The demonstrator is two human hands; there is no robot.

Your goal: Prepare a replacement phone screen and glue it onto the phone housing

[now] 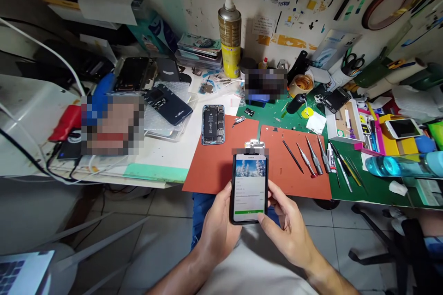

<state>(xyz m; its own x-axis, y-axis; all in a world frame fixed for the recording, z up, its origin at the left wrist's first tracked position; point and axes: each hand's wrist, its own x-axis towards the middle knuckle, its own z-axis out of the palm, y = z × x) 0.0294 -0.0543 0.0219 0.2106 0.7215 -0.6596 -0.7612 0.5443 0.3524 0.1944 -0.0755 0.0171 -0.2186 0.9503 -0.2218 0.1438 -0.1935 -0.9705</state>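
Observation:
A lit smartphone (249,193) in a dark case is held upright before me, past the front edge of the workbench. Its screen shows a snowy tree picture, lines of text and a green bar. My left hand (218,221) is wrapped round the left side of the phone. On the other side, my right hand (289,223) grips the right edge, its thumb on the lower screen near the green bar. Beyond the phone lies an opened phone (213,124), battery and inner parts exposed, partly on the red-brown mat (221,166). Screen-part hardware (254,144) shows just behind the held phone.
Screwdrivers (313,154) and tweezers lie on the mat's right part. A yellow spray can (230,39) stands at the back. Left of the mat rests a dark phone back panel (169,104). A blue bottle (401,165) lies at right; a chair base (377,239) stands below.

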